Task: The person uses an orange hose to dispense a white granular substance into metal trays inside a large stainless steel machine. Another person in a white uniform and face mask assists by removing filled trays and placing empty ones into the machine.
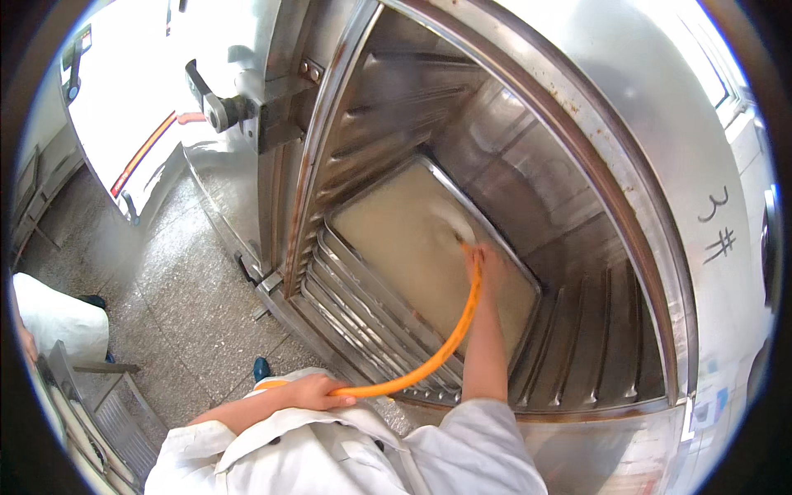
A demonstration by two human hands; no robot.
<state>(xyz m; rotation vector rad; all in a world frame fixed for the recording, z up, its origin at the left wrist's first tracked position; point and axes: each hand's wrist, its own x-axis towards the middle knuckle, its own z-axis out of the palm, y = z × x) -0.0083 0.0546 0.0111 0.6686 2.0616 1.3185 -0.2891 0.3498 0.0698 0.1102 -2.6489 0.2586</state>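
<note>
My right hand (489, 263) grips an orange hose (455, 340) near its outlet, reaching into a stainless steel cabinet. From the outlet, pale liquid streams onto a metal tray (529, 281) that holds a cloudy, cream-coloured liquid (396, 216). The hose curves back to my waist, where my left hand (318, 391) is closed around it. Beneath the filled tray, several more metal trays (365, 309) sit stacked on the cabinet's side runners. What those lower trays hold is hidden.
The cabinet's frame (334, 117) surrounds the opening, and its door with a latch handle (213, 105) swings out left. Ribbed runners (581, 340) line the right wall. On the speckled floor (185, 297) stands another person in a white garment (62, 315), beside a metal rack (124, 421).
</note>
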